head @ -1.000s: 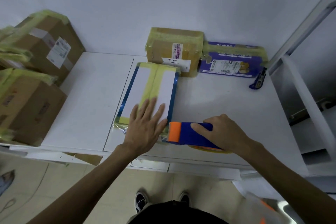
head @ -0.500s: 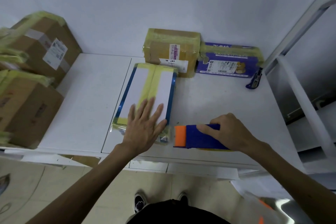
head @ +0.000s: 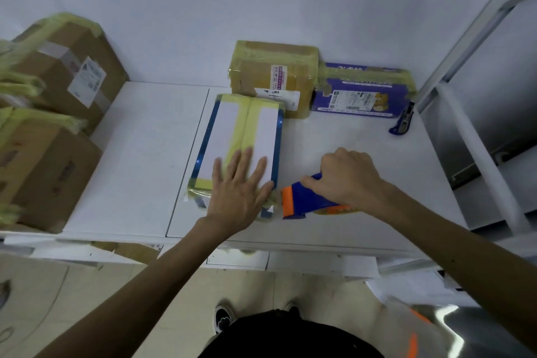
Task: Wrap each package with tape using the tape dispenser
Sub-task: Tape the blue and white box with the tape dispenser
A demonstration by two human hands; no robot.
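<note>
Your left hand [head: 235, 186] lies flat on the taped white package [head: 247, 131]. Your right hand [head: 348, 177] grips the tape dispenser [head: 302, 197]. The back packages [head: 273, 73] on the tabletop [head: 145, 154] look wrapped.

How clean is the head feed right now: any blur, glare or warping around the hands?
Head view: dim, bluish light; the left hand is slightly smeared on the flat package; the right hand and tape dispenser read sharper; cardboard boxes at the left edge are blurred; the shelf frame leans from wide-angle distortion.

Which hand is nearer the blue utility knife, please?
Right. The right hand grips the tape dispenser, left of the utility knife; the left hand rests farther left on the package.
</note>
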